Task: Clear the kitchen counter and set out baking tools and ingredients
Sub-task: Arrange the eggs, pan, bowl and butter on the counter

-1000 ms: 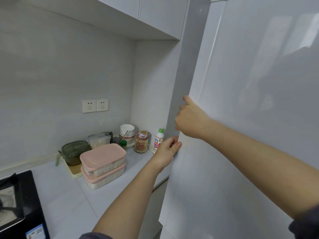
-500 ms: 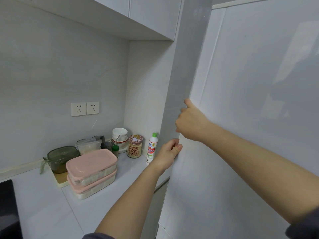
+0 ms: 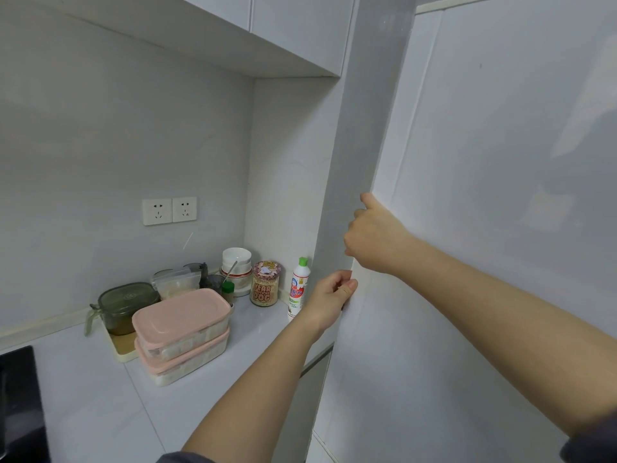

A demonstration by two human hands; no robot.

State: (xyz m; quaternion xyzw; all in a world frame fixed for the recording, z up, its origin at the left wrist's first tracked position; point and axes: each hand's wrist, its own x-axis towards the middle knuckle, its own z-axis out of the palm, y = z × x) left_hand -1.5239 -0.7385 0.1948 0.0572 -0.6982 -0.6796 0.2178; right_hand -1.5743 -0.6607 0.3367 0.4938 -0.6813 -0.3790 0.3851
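A tall glossy white door (image 3: 494,202) fills the right side of the view. My right hand (image 3: 374,238) grips its left edge at about chest height, fingers curled round the edge and thumb up. Just below, my left hand (image 3: 329,300) pinches the same edge. On the white counter (image 3: 100,402) stand two stacked pink-lidded boxes (image 3: 182,332), a green-lidded container (image 3: 125,307) on a small board, a clear bag (image 3: 177,282), stacked white bowls (image 3: 236,262), a "Year of the Dog" jar (image 3: 265,284) and a white bottle with a green cap (image 3: 299,287).
A black cooktop (image 3: 18,406) lies at the counter's left end. Two wall sockets (image 3: 169,210) sit on the backsplash. White upper cabinets (image 3: 283,25) hang overhead. A grey side panel (image 3: 354,162) stands between the counter corner and the door.
The view has shifted right, so the counter things and cooktop slid left in view. Both hands stay on the door's edge.
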